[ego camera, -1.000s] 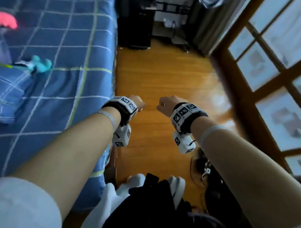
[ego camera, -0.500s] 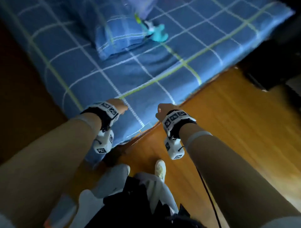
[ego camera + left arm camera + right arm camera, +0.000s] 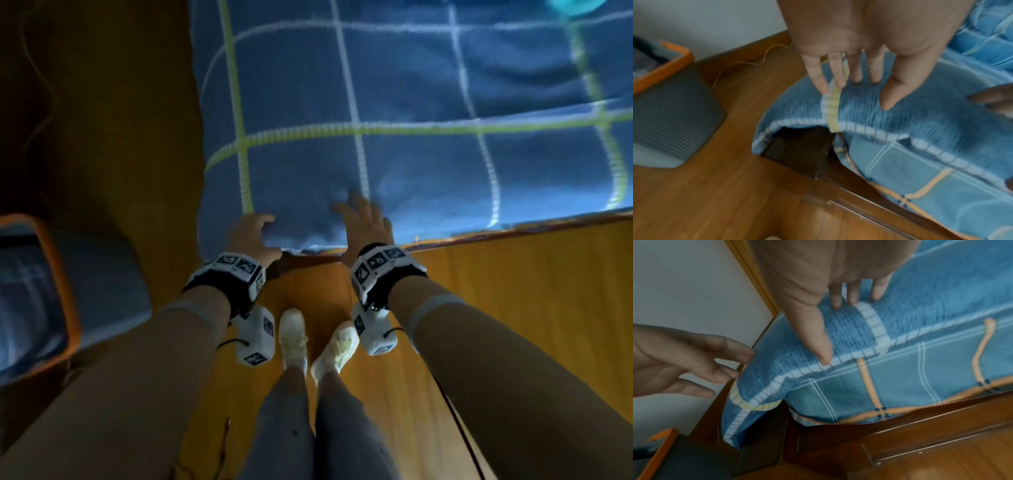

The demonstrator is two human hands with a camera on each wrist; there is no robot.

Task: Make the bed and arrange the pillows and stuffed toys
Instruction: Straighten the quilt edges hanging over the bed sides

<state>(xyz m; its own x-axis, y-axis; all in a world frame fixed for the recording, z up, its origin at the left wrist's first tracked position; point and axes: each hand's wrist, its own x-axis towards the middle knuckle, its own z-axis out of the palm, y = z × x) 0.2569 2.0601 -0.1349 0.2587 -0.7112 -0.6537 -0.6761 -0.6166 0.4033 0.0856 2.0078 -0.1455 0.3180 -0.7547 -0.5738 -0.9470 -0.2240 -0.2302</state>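
Observation:
A blue checked blanket (image 3: 411,154) with white and yellow-green lines covers the bed. I stand at its near left corner. My left hand (image 3: 251,236) rests on the blanket's corner edge; in the left wrist view its fingers (image 3: 835,76) are spread and straight on the cloth (image 3: 920,113). To its right, my right hand (image 3: 364,222) lies flat on the blanket (image 3: 910,313) with fingers spread, thumb (image 3: 818,340) at the hem. A blue sheet with orange lines (image 3: 900,386) shows below the hem. Part of a teal toy (image 3: 572,7) shows at the top right.
A grey basket with an orange rim (image 3: 51,274) stands on the wooden floor left of the bed corner. A thin cable (image 3: 748,65) runs along the wall. The dark wooden bed frame (image 3: 920,426) edges the mattress. My white shoes (image 3: 291,332) stand close to it.
I have turned from the floor beside the bed to its corner. Both hands, held curled in the air before, have opened and come down onto the blanket's edge.

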